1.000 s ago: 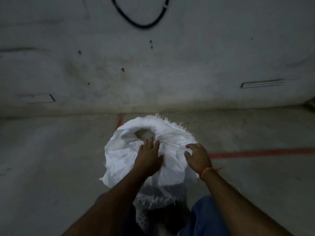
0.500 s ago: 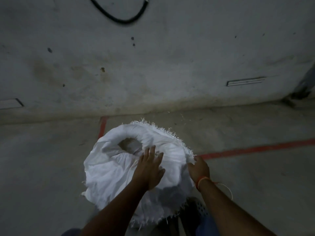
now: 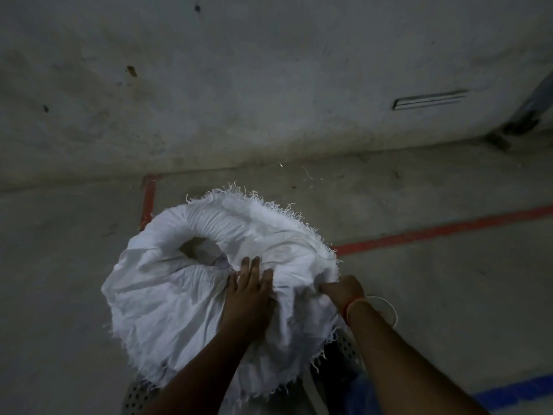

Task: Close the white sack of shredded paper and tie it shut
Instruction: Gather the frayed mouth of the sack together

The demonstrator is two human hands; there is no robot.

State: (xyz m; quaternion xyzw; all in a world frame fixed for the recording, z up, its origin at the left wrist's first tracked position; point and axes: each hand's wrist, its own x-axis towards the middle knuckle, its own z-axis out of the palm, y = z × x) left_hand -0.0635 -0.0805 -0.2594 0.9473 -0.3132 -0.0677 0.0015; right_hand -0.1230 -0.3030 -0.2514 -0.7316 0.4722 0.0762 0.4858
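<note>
Standing low in the middle of the view on a grey concrete floor (image 3: 74, 280): a white sack (image 3: 167, 298), its top still partly open, with a dark hole (image 3: 196, 250) showing between bunched folds. Fraying all round the rim (image 3: 269, 202), loose threads sticking out along the far and near edges.

Lying flat on the cloth just near of the hole: the left hand (image 3: 248, 298), fingers (image 3: 250, 271) stretched out and close together, pressing the fabric down, holding nothing inside the palm. Gripping a pinched fold at the sack's right side: the right hand (image 3: 344, 290), curled closed around the cloth, knuckles turned up. Circling the right wrist: an orange band (image 3: 351, 307). Looping just beyond that wrist, over the floor: a thin pale string (image 3: 390, 307); whether held by the hand, impossible to tell.

Peeking out beneath the sack at the bottom: something dark with rows of small holes (image 3: 134, 398), too dim to identify.

Running across the floor: a red line (image 3: 449, 229) to the right and another (image 3: 148, 199) behind the sack; a blue stripe (image 3: 514, 390) at the lower right. Rising behind: a stained concrete wall (image 3: 269, 85) with a narrow slot (image 3: 429, 98).
</note>
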